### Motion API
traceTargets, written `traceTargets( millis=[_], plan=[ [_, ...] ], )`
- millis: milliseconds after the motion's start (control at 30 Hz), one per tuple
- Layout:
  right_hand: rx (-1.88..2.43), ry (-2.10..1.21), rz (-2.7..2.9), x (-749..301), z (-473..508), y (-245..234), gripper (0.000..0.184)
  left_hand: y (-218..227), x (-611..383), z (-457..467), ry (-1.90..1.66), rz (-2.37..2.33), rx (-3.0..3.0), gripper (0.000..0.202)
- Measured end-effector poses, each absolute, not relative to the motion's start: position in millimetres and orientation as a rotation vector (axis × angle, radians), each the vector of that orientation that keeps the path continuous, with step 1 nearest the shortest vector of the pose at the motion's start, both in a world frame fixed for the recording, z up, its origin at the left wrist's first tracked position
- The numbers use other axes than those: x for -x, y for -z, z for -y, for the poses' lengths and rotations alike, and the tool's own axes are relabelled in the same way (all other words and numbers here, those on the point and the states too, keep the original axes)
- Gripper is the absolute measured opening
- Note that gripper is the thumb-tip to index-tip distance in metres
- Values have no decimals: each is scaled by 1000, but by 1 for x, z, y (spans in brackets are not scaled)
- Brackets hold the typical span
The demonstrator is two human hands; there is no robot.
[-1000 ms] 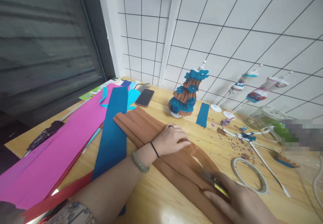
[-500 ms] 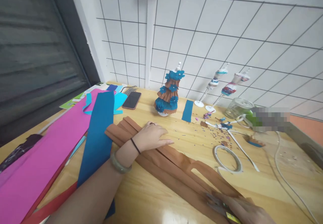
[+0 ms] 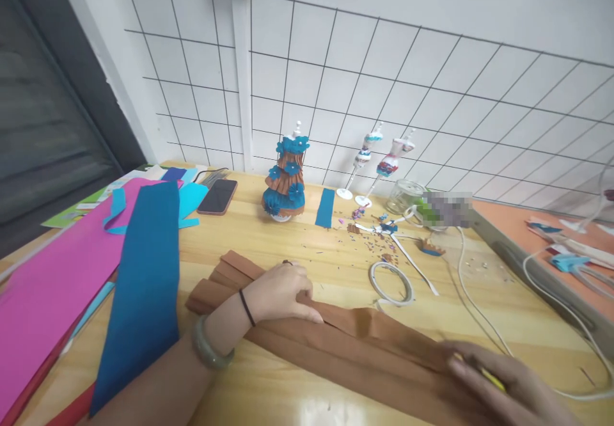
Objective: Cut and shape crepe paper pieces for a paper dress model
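Note:
A long folded strip of brown crepe paper (image 3: 345, 362) lies slantwise across the near part of the wooden table. My left hand (image 3: 283, 291) is closed on its upper edge, fingers curled under and thumb pressed on the paper. A dark band and a pale bangle circle that wrist. At the strip's right end, my right hand (image 3: 508, 375) grips a slim tool (image 3: 492, 380) with a yellow part; the hand and blur hide most of it. Behind the paper stands a small dress form in a brown and blue paper dress (image 3: 286, 183).
Blue (image 3: 144, 272) and pink paper (image 3: 52, 291) cover the left side, with a phone (image 3: 217, 197) behind. A tape roll (image 3: 409, 291), paper scraps and a white cable (image 3: 484, 323) lie right. Two slender dress forms and a glass jar (image 3: 403, 197) stand at the back.
My view has swung right. My left fingers, stretched flat before, are now curled on the paper. My right hand still holds the tool, and the gap between the paper layers has closed.

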State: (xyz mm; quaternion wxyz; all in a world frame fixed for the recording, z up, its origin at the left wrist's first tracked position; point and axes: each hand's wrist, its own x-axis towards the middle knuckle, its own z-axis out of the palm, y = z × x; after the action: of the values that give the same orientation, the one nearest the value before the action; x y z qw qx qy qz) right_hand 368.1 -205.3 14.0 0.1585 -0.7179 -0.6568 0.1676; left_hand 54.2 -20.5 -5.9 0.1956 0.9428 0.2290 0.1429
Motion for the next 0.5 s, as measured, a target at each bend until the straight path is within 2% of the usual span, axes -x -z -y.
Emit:
traceTargets(
  millis=[100, 267, 500],
  plan=[
    [2140, -377, 1753, -369, 173, -19, 33, 7, -62, 29, -417, -576, -2645, 48],
    [2218, -334, 2008, -359, 132, -16, 29, 8, -68, 38, -381, -486, -2637, 50],
    [2253, -14, 2157, -386, 121, 2, 27, 8, -67, 40, -348, -474, -2621, 56]
  ],
)
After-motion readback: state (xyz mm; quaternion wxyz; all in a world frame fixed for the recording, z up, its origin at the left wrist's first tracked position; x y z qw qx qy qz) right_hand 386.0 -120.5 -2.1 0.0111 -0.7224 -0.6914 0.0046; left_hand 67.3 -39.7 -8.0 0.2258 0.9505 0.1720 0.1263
